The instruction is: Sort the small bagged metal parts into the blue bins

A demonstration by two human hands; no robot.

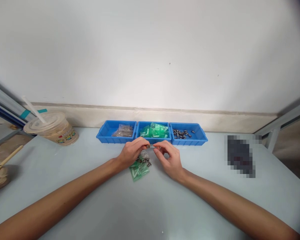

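My left hand (132,152) pinches a small brownish metal piece (148,146) between thumb and fingertips, above the table. Close beside it, my right hand (169,159) has thumb and index finger brought together on a thin pale thing too small to name. The two sets of fingertips nearly meet. Below my left hand lie several small dark metal fittings (147,161) on clear plastic, along with a green plastic bag (139,172). Behind the hands, a blue middle bin (153,140) holds green plastic bags (158,130).
The left blue bin (105,135) contains clear bags (123,130) of parts. Loose dark metal fittings (181,134) lie in the right blue bin (198,135). A drink cup (62,131) with a straw stands at left. A blurred dark object (240,155) is at right.
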